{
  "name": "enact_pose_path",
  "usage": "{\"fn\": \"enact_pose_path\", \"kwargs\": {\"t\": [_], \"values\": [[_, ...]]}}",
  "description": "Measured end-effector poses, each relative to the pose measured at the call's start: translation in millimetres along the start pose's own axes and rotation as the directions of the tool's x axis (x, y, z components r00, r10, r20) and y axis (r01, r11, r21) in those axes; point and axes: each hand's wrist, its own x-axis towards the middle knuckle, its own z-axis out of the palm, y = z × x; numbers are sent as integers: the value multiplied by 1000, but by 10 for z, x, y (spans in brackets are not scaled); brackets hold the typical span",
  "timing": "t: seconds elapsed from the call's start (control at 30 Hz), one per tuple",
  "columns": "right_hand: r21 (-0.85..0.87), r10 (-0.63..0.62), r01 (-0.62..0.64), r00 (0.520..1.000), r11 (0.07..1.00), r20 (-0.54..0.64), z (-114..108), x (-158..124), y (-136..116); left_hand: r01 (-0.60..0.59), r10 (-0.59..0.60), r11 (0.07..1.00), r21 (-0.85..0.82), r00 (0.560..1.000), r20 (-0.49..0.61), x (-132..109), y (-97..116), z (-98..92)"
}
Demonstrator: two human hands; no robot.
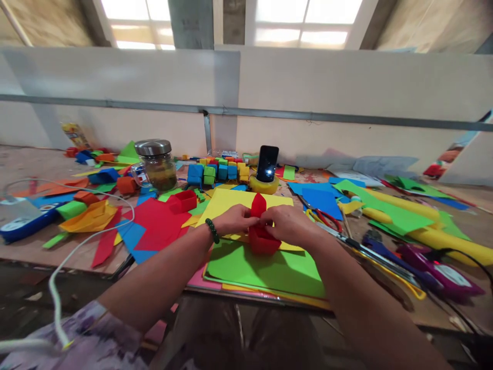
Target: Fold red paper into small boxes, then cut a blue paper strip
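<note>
A small red folded-paper box [264, 244] with a pointed flap standing up at its far side is between my hands, over a stack of coloured sheets. My left hand [234, 220], below a dark green bead bracelet [212, 230], pinches the flap's left side. On the right, my right hand [289, 225] grips the box's edge with curled fingers; its fingertips are partly hidden. Beneath lie a green sheet [262, 270] and a yellow sheet [215, 205]. Another red paper box [182, 202] sits to the left, by a red sheet [157, 226].
A glass jar mug [156, 164] and several coloured paper cubes [210, 174] stand behind. A phone [267, 163] leans on a yellow tape roll [264, 185]. Scissors [327, 220], blue pliers [372, 237] and a purple device [435, 270] lie right. A white cable [63, 257] crosses the left.
</note>
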Motion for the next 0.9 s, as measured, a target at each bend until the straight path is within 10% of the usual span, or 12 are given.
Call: {"fn": "enact_pose_path", "kwargs": {"t": [0.7,0.9], "values": [[-48,114,-109,988,993,107,-8,-16,-45,-46,46,999,16,999,-26,-5,3,-1],[339,97,-137,987,931,131,-46,-12,231,-82,82,997,-1,996,-42,15,-51,-9]]}}
